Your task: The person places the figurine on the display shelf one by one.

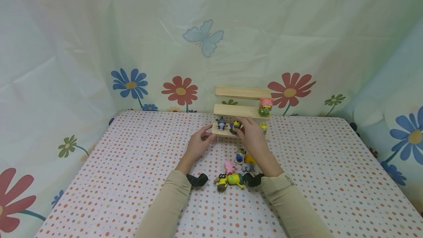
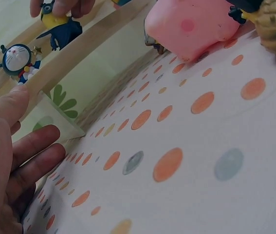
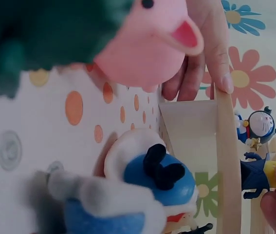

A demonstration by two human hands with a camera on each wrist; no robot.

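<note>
My right hand (image 1: 256,137) pinches a yellow minion figurine with a dark blue cape (image 3: 255,175) by its yellow head, at the lowest tier of a wooden stepped shelf (image 1: 238,111). The figurine stands close over that tier. Beside it, a dark blue and white cat-like figurine (image 1: 221,124) sits near the tier's left end. My left hand (image 1: 197,144) touches that end of the shelf, with one fingertip on the front edge and other fingers loosely bent below. Farther right, a yellow figurine (image 1: 263,127) is partly hidden by my right hand.
A pink-hooded figurine (image 1: 265,106) stands at the right of the middle tier. Before the shelf lie several toys, among them a pink pig (image 1: 229,167), a yellow-green figurine (image 1: 235,179), a brown-hatted minion (image 1: 222,183) and a blue-white figurine (image 3: 162,170). A patterned curtain hangs behind.
</note>
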